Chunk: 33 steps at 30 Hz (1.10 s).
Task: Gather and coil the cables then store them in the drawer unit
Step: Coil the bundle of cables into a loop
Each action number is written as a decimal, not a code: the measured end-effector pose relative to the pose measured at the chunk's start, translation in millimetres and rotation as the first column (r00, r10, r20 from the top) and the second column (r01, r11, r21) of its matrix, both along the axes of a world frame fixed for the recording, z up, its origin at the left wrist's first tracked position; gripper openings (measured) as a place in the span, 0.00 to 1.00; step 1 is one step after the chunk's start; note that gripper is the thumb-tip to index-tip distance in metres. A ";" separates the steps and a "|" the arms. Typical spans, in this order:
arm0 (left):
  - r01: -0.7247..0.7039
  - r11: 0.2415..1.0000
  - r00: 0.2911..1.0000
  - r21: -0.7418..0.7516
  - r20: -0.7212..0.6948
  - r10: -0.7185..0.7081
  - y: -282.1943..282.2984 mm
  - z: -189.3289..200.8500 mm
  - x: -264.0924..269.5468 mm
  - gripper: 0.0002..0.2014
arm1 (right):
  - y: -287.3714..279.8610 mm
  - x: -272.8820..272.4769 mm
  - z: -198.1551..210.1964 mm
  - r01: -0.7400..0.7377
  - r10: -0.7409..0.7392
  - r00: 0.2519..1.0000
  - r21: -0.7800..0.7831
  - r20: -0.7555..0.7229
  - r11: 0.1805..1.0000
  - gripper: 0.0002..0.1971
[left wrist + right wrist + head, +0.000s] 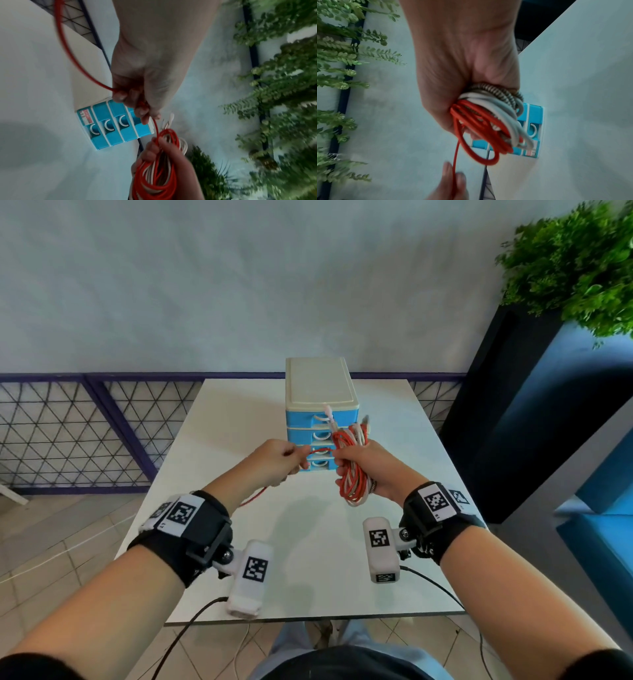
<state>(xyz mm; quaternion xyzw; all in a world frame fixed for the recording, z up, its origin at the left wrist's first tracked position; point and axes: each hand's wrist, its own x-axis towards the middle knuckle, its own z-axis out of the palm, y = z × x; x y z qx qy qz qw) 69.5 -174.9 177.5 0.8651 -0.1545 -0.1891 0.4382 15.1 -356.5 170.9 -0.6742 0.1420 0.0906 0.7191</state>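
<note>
A bundle of coiled cables [352, 470], red, white and braided grey, hangs from my right hand [363, 470], which grips it above the table, just in front of the drawer unit. The coil shows close up [488, 124] in the right wrist view. My left hand [277, 462] pinches the loose red cable [317, 451], stretched taut toward the coil; its tail [68, 56] curves away behind the hand. The blue drawer unit [320, 412] with a cream top stands at the table's middle, all drawers closed [111, 125].
The white table [308, 559] is bare near its front edge. A purple-framed mesh fence [85, 433] runs behind it on the left. A dark planter [513, 422] with green foliage [575, 261] stands at the right. Tiled floor lies below.
</note>
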 end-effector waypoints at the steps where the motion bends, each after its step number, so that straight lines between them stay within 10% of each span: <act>1: -0.009 0.999 0.991 -0.052 -0.137 0.002 4.5 -0.3 -0.2 0.17 | -3.3 1.1 -0.7 0.054 -0.053 0.998 -0.014 0.016 0.998 0.05; 7: -0.210 0.898 0.809 -0.386 -0.585 -0.062 5.8 -0.3 -10.0 0.12 | -10.4 4.7 -8.7 0.167 -0.152 0.985 -0.211 0.085 0.963 0.13; 18: -0.135 0.899 0.867 -0.417 -0.489 -0.096 -34.8 7.9 -39.6 0.10 | 15.1 -5.6 0.3 -0.064 0.061 0.995 0.026 0.083 0.998 0.17; 29: 0.126 0.953 0.718 -0.274 -0.638 -0.278 3.6 -14.7 -45.7 0.14 | -23.2 4.8 7.0 0.388 -0.413 0.909 0.251 0.058 0.887 0.02; 33: 0.197 0.980 0.924 -0.008 -0.333 -0.189 15.1 -23.7 -36.2 0.08 | -30.5 -1.4 14.9 0.318 -0.339 0.941 0.289 0.023 0.903 0.03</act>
